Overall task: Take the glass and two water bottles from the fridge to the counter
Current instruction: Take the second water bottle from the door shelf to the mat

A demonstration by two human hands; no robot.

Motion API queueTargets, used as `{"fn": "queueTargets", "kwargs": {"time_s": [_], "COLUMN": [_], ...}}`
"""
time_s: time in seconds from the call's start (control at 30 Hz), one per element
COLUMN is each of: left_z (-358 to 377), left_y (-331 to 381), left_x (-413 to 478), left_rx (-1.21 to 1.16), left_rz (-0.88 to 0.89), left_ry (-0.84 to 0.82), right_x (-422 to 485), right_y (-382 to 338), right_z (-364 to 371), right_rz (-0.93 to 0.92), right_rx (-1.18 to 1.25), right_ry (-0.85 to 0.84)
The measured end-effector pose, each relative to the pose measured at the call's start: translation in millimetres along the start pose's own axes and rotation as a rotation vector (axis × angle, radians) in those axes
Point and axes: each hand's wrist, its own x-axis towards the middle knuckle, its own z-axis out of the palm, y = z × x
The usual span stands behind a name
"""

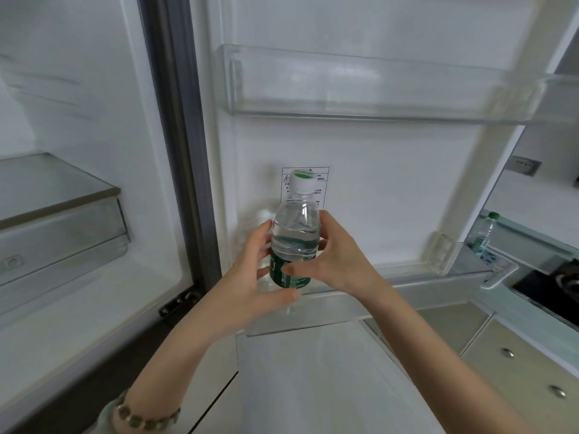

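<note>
A clear water bottle [296,228] with a white cap and a green label stands upright in front of the open fridge door, just above the lower door bin [407,277]. My left hand [250,283] wraps its lower part from the left. My right hand [332,258] grips it from the right, thumb across the label. A second water bottle [482,234] with a green cap stands on the counter [532,308] at the far right, seen past the door's edge. No glass is in view.
An empty clear upper door bin [376,89] hangs above. The fridge interior with a shelf and drawer [59,227] is at left. A black hob [557,286] sits on the counter, with cabinet drawers [517,368] beneath.
</note>
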Motion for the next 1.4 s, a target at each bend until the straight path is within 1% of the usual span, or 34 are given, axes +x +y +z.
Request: {"fn": "queueTargets", "kwargs": {"time_s": [0.2, 0.37, 0.47, 0.63, 0.73, 0.77, 0.83, 0.9, 0.93, 1.07, 1.17, 1.27, 1.33, 1.4], "left_z": [-4, -5, -2, 7, 15, 22, 37, 57, 69, 119, 153, 189, 218, 248], "left_y": [-6, -4, 1, 9, 13, 15, 18, 18, 18, 15, 18, 23, 27, 34], "left_x": [-8, -16, -18, -17, -14, -10, -5, -2, -1, 0, 8, 16, 22, 26], "left_rx": [-0.05, -0.064, -0.135, -0.244, -0.34, -0.403, -0.611, -0.822, -0.893, -1.077, -1.135, -1.202, -1.211, -1.204], "left_rz": [-0.012, 0.03, 0.043, 0.004, -0.087, -0.12, -0.198, -0.307, -0.365, -0.553, -0.596, -0.624, -0.652, -0.697], "left_ry": [-0.001, 0.043, 0.075, 0.093, 0.088, 0.066, 0.054, -0.011, -0.073, -0.353, -0.518, -0.631, -0.674, -0.68], "right_x": [-7, -13, -22, -47, -67, -76, -91, -107, -116, -150, -173, -197, -213, -228], "right_y": [-11, -32, -45, -65, -76, -79, -83, -83, -82, -72, -62, -48, -37, -25], "right_z": [-7, -25, -35, -55, -70, -78, -89, -103, -109, -134, -152, -174, -193, -214], "right_rz": [-0.046, -0.101, -0.124, -0.145, -0.148, -0.14, -0.119, -0.088, -0.073, -0.002, 0.046, 0.086, 0.11, 0.135], "right_rx": [-0.006, -0.015, -0.036, -0.059, -0.045, -0.041, -0.032, -0.039, -0.047, -0.117, -0.193, -0.228, -0.241, -0.251], "right_ry": [0.123, 0.157, 0.174, 0.232, 0.27, 0.288, 0.295, 0.312, 0.323, 0.36, 0.402, 0.441, 0.458, 0.475]}}
